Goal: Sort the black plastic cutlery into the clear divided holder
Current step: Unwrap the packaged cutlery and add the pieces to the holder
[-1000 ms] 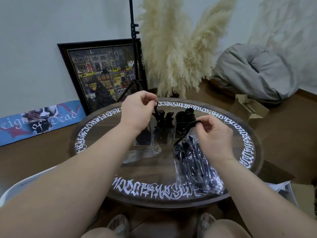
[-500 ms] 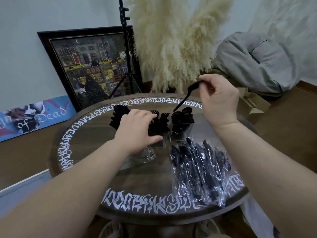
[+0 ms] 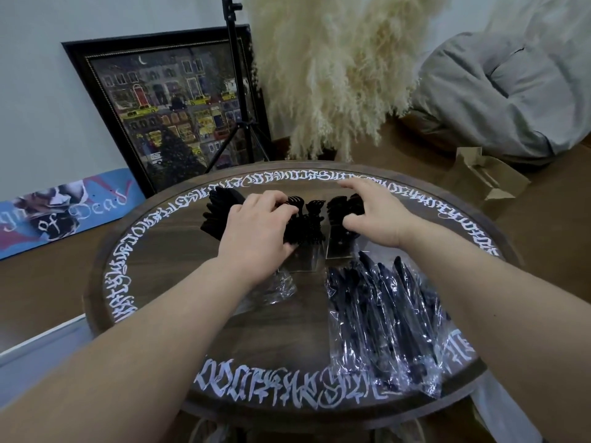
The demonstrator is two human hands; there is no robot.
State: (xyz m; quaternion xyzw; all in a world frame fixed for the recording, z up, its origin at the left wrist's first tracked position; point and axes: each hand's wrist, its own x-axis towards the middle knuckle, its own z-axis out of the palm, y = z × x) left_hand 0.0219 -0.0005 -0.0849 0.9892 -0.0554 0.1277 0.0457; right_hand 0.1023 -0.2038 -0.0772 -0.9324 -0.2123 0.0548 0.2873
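Resting on the clear divided holder [image 3: 303, 262], both hands sit on top of the cutlery standing in it. Left hand [image 3: 256, 228]: fingers curled over the black forks [image 3: 302, 219] in the middle compartment; whether they actually clamp anything, cannot tell. Right hand [image 3: 375, 215]: fingers fairly straight, laid over the black spoons [image 3: 343, 204] in the right compartment, thumb near the holder's front wall, nothing pinched.

Left compartment carries more black cutlery [image 3: 217, 212], fanned out past the left hand, type unclear. Holder stands on the far-centre part of the round wooden table [image 3: 179, 282], which has white lettering around its rim.

Near right, a clear plastic bag of black cutlery [image 3: 383, 318] lies flat on the table, just in front of the holder. A smaller crumpled clear wrapper [image 3: 278, 289] lies under the left wrist.

Beyond the table: framed street-scene picture [image 3: 172, 110] leaning on the wall, tripod [image 3: 238, 100] in front of it, pampas grass [image 3: 335, 68], grey beanbag [image 3: 505, 91], open cardboard box [image 3: 483, 177], printed skateboard deck [image 3: 64, 209] at left.
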